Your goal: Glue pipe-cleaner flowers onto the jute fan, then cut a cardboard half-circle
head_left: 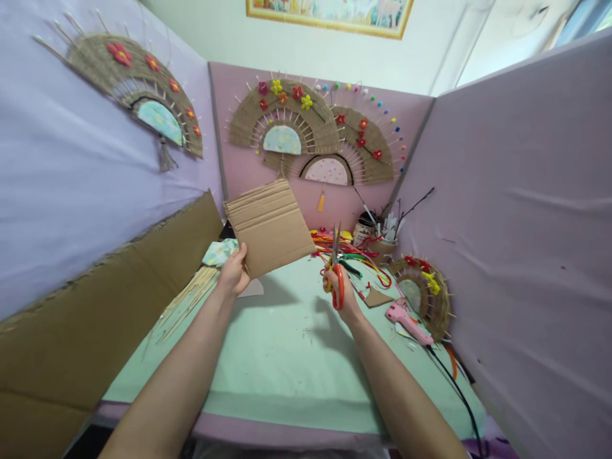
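Observation:
My left hand (234, 271) grips a square piece of corrugated cardboard (270, 229) by its lower left edge, thumb on the near face, and holds it tilted above the table. Creased ridges run across the upper part of the cardboard. In my right hand (340, 290) is a pair of scissors (337, 280) with red and yellow handles, its blades pointing up and slightly apart. The scissors are to the right of the cardboard and do not touch it. A pale half-round piece (252, 289) lies on the table, partly hidden behind my left hand.
Thin wooden sticks (191, 293) and a patterned cloth (220, 252) lie at left. At right are a pink glue gun (408, 324) with a black cord, a small woven fan (425, 296), a cardboard scrap (377, 297) and coloured cords (382, 274). Pots of twigs stand behind; decorated fans (282, 95) hang on the partition.

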Tool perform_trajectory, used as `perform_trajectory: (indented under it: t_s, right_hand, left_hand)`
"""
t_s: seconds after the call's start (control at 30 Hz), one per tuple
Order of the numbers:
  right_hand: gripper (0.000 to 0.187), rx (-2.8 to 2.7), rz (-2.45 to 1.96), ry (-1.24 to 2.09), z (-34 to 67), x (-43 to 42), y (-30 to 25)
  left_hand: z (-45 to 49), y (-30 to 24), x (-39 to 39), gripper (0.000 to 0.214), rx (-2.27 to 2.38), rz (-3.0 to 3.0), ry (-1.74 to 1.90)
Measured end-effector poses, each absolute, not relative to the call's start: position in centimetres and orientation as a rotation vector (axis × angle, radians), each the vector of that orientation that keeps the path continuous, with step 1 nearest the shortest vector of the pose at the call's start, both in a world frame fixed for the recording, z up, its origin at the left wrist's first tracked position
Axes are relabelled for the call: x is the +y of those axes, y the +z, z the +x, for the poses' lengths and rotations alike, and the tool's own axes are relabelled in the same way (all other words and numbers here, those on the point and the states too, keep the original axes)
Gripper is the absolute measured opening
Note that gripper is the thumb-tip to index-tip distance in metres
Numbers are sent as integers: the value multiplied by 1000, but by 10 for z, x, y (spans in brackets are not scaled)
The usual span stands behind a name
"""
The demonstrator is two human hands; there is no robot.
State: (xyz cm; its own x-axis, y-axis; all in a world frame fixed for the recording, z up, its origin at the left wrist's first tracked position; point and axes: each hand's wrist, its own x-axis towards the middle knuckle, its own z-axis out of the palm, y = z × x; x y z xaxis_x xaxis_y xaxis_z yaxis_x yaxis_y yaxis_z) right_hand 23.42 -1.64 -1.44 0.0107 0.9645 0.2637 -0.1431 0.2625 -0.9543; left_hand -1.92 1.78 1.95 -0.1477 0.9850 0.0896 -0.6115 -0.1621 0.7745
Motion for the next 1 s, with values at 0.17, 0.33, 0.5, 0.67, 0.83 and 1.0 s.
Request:
perform_trajectory:
  t_s: [0.17, 0.33, 0.5, 0.67, 0.83, 1.0]
  right_hand:
    - [42, -1418, -1066, 1063, 233, -23, -38]
    - [43, -1554, -1145, 1045, 232, -31, -35]
    - [46, -1540, -1168, 1012, 234, -31, -28]
    - [51, -1405, -1113, 1019, 246, -25, -19]
    - [49, -1431, -1110, 1067, 253, -24, -15]
    - [46, -1482, -1134, 1065, 253, -25, -17]
  left_hand:
    - [-26, 16, 22, 26, 675, 686, 1719]
    - [-27, 16, 23, 23, 673, 671, 1751]
    - [-27, 18, 21, 21, 696, 660, 1715]
    - [-29, 18, 19, 19, 731, 707, 1647]
    - [-30, 16, 18, 21, 738, 780, 1587]
    - [-32, 16, 20, 22, 786, 796, 1605]
